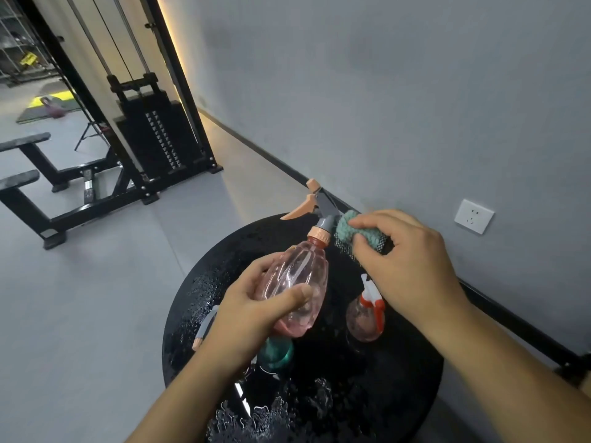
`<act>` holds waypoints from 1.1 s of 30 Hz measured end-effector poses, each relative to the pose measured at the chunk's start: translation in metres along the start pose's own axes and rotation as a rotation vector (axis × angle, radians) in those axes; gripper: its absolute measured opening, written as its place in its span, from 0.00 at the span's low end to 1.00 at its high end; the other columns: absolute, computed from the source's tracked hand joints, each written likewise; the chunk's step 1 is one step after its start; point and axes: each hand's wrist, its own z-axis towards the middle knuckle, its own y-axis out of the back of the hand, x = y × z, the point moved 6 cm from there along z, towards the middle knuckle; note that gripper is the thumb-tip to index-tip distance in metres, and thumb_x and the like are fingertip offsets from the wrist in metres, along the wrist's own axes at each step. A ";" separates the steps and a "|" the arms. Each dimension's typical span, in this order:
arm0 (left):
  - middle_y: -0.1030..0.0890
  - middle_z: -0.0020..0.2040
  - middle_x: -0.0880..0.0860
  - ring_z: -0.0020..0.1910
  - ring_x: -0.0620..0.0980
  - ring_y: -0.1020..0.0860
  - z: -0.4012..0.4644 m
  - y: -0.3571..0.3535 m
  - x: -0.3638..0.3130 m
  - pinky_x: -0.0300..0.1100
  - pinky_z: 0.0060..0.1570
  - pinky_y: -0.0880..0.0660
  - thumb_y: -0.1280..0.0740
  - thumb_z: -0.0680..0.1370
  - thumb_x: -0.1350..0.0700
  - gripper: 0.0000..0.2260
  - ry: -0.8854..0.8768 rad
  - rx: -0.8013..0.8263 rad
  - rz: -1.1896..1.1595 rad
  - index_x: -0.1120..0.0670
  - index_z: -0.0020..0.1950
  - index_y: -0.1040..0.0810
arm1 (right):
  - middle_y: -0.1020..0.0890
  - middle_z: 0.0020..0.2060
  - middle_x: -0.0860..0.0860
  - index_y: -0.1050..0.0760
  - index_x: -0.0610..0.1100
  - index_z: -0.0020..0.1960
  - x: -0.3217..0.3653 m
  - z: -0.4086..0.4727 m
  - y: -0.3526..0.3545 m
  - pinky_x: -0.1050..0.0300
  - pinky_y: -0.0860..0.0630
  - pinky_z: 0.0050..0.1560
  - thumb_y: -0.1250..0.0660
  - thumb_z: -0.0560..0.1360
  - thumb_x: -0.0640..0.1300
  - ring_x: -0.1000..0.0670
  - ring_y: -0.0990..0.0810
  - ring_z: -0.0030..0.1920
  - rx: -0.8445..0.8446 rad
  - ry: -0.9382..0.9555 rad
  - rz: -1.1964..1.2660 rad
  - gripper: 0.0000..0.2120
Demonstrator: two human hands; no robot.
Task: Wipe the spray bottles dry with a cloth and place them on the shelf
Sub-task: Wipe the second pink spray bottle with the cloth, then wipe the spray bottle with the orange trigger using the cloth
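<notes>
Fingers point(367, 223) of the right hand point(412, 260) pinched a folded teal cloth point(351, 233) against the grey neck of the pink spray bottle point(295, 282), while the left hand point(252, 311) curled round the bottle's belly, thumb across the front, holding it tilted above the round black table point(399, 378). To do this step well, the left hand would likely need to turn the bottle bit by bit so the cloth could reach round the collar and under the peach trigger point(302, 207), where drops tend to hide. The bottle was clear pink plastic, ribbed, apparently empty, with a peach cap ring. A smaller red-triggered spray bottle point(367, 314) stood on the wet table just right of it, a teal bottle point(276, 354) nearer, partly hidden. No shelf was in view.
</notes>
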 end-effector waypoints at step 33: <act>0.17 0.52 0.41 0.47 0.32 0.18 -0.027 -0.050 0.102 0.36 0.46 0.22 0.18 0.69 0.46 0.27 -0.018 -0.159 0.466 0.39 0.61 0.29 | 0.19 0.50 0.61 0.15 0.50 0.55 -0.040 -0.065 0.015 0.75 0.26 0.51 0.27 0.75 0.38 0.68 0.22 0.52 0.115 -0.064 -0.091 0.11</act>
